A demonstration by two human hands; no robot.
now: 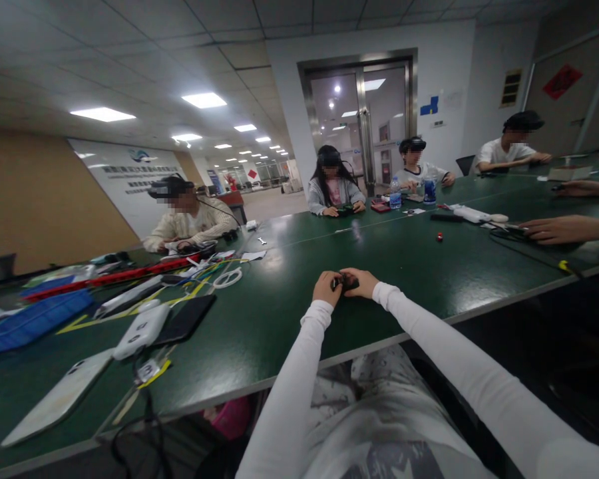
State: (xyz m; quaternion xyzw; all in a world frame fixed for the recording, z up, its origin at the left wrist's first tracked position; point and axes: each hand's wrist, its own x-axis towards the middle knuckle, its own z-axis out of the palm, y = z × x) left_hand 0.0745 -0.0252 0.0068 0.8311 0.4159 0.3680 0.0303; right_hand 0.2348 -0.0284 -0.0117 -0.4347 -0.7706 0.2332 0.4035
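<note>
Both of my hands meet over the green table (279, 319), close to its front edge. My left hand (326, 287) is closed around one side of a small black object (349, 282). From the other side, my right hand (362, 283) grips the same object, its fingers curled over it. The object is dark and mostly covered by my fingers, so its kind cannot be made out. White sleeves cover both forearms.
To my left lie a blue tray (34, 322), a white device (142, 329), a black flat case (187, 319), a white panel (57, 396) and a coiled white cable (228, 278). A small red item (439, 237) sits to the right, near another person's hand (554, 229). Several people sit around the table.
</note>
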